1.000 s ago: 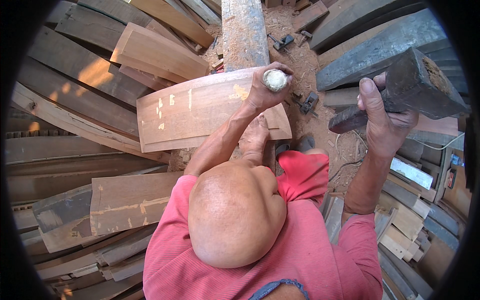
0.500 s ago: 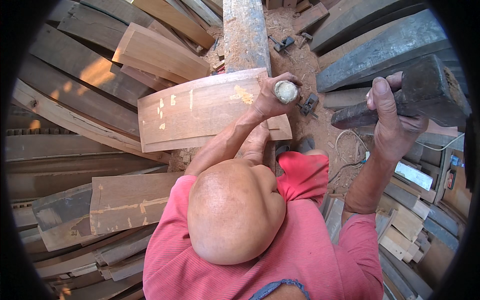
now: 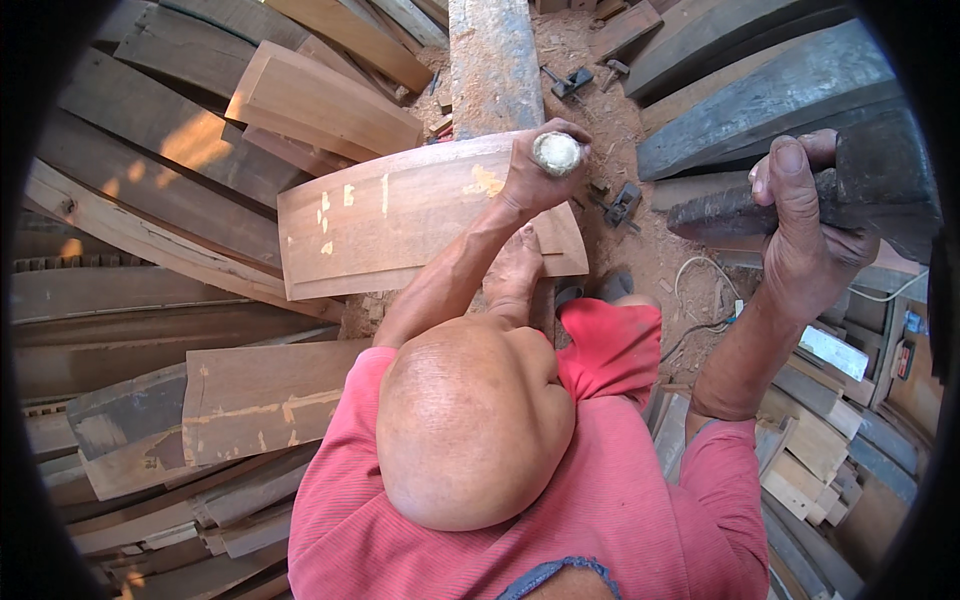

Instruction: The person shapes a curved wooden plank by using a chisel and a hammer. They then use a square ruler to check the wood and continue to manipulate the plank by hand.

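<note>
Head view: the left hand (image 3: 535,170) is wrapped tight around the handle of a chisel (image 3: 556,153), whose pale, battered butt end faces up toward the camera. Compared with a second ago this hand has barely shifted; the chisel stands at the same spot near the right end of the curved reddish plank (image 3: 420,215), close to its upper edge. The blade itself is hidden under the fist, so whether it touches the wood cannot be told. A bare foot (image 3: 515,270) presses on the plank's lower edge, just below that hand.

The right hand (image 3: 805,225) is clenched around the shaft of a heavy dark wooden mallet (image 3: 850,185). It has moved: the mallet head, seen a second ago tilted at a slant, now lies more level and further toward the right rim, well apart from the chisel. That reads as a drawn-back swing, the butt waiting for a blow.

Around lie stacked planks (image 3: 320,95) and a grey post (image 3: 495,65).
</note>
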